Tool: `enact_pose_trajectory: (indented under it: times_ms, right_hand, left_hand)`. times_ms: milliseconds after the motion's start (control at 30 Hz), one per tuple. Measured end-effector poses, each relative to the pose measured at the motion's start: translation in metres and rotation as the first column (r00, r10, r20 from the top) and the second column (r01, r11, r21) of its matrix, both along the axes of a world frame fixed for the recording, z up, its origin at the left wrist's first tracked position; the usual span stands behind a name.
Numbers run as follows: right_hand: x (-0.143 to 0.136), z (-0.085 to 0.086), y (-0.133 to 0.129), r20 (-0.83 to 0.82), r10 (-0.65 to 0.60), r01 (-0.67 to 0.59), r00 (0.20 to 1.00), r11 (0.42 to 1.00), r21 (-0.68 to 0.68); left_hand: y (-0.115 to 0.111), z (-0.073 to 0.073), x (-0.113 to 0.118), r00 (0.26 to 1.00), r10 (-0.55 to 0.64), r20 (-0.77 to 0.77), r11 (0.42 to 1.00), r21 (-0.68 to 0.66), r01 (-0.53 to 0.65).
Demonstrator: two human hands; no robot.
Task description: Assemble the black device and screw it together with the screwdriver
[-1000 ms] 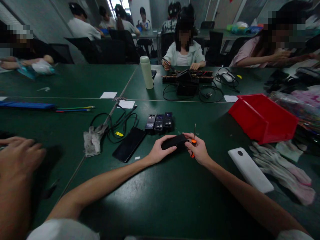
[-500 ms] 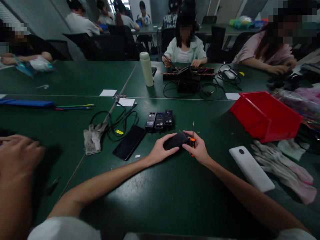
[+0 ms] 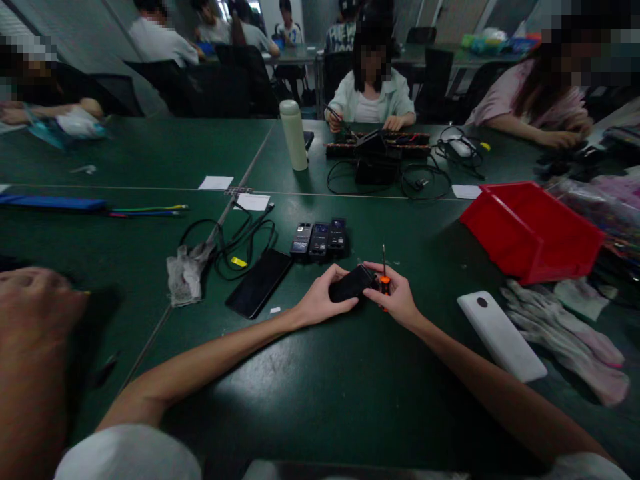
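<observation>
My left hand [image 3: 319, 300] is closed around the left end of a small black rectangular device [image 3: 349, 285], its smooth dark face turned up. My right hand [image 3: 398, 301] holds an orange-and-black screwdriver [image 3: 385, 285] upright in its fingers, shaft pointing away from the device. The thumb and forefinger of that hand also touch the device's right end, where the details are hidden. Just beyond stand three black box-shaped modules [image 3: 320, 241] in a row. To the left of my left hand lies a black smartphone [image 3: 259, 283].
A black cable [image 3: 257, 230] and a grey glove [image 3: 186, 277] lie left. On the right are a red bin [image 3: 520, 233], a white power bank [image 3: 500, 337] and more gloves [image 3: 570, 340]. A pale green bottle [image 3: 293, 137] stands ahead. A co-worker's hand [image 3: 37, 307] rests at far left.
The black device has turned slightly and tilts a little more in my fingers. My hands otherwise stay in the same place, with the screwdriver still in the right one.
</observation>
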State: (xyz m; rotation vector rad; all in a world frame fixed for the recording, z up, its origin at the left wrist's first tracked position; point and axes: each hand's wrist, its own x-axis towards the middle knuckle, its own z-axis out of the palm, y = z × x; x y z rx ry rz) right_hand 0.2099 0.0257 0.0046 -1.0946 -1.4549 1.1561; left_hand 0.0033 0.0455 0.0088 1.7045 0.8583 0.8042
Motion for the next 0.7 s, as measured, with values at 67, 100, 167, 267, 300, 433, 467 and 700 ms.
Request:
enact_pose_trajectory:
  times_ms: [67, 100, 167, 267, 300, 433, 467, 700]
  right_hand:
    - [0.0, -0.001, 0.001, -0.003, 0.001, -0.001, 1.0, 1.0, -0.011]
    - [0.0, -0.001, 0.002, 0.003, 0.0, 0.0, 1.0, 1.0, -0.024]
    - [-0.001, -0.002, 0.003, 0.023, -0.016, 0.017, 1.0, 0.998, -0.058]
    - [0.0, -0.001, 0.005, 0.021, -0.061, 0.063, 0.998, 0.993, -0.101]
    - [0.0, 0.0, 0.005, 0.01, -0.059, 0.06, 0.998, 0.991, -0.122]
    - [0.004, 0.001, 0.003, -0.002, 0.051, -0.051, 0.999, 0.975, -0.218]
    - [0.006, 0.002, 0.002, 0.012, 0.086, -0.081, 0.996, 0.97, -0.229]
    - [0.016, 0.008, -0.018, 0.086, 0.168, -0.133, 0.982, 0.941, -0.31]
  left_hand:
    - [0.002, -0.001, 0.0, 1.0, -0.011, -0.002, 1.0, -0.01, 0.011]
    - [0.003, -0.002, 0.0, 1.0, -0.01, 0.005, 1.0, -0.006, 0.01]
    - [0.004, -0.003, -0.001, 0.999, -0.005, 0.034, 1.0, 0.017, 0.005]
    - [0.007, -0.004, -0.002, 0.998, 0.019, 0.066, 0.998, 0.052, -0.023]
    - [0.008, -0.004, -0.003, 0.997, 0.033, 0.066, 0.998, 0.057, -0.037]
    - [0.012, -0.01, -0.006, 0.99, 0.11, 0.085, 0.992, 0.05, -0.115]
    - [0.013, -0.011, -0.006, 0.987, 0.121, 0.101, 0.991, 0.042, -0.126]
    - [0.011, -0.011, -0.002, 0.968, 0.122, 0.22, 0.99, 0.037, -0.134]
